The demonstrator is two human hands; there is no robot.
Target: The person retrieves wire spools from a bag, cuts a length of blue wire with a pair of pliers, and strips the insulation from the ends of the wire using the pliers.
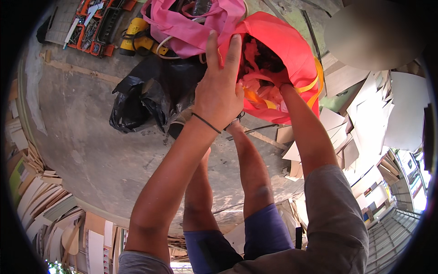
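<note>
A red fabric bag [299, 48] with yellow-orange straps stands with its mouth open, dark and pinkish-red contents showing inside. My right hand [284, 86] reaches into it, and its fingers are hidden there. At the bag's left rim is my left hand [220, 89], with fingers stretched out and apart against the red cloth; a thin dark band circles the wrist. Just beyond lies a pink fabric bag [175, 25], partly open, with a pale cord around it. To the left of my left hand rests a crumpled black plastic bag [153, 89].
A yellow power tool [134, 34] lies beside the pink bag. Farther left is an orange organizer case [93, 27] full of small hardware. Board offcuts [360, 114] pile up on the right, and more stacked boards [50, 205] line the lower left. Beneath is a concrete floor [86, 132].
</note>
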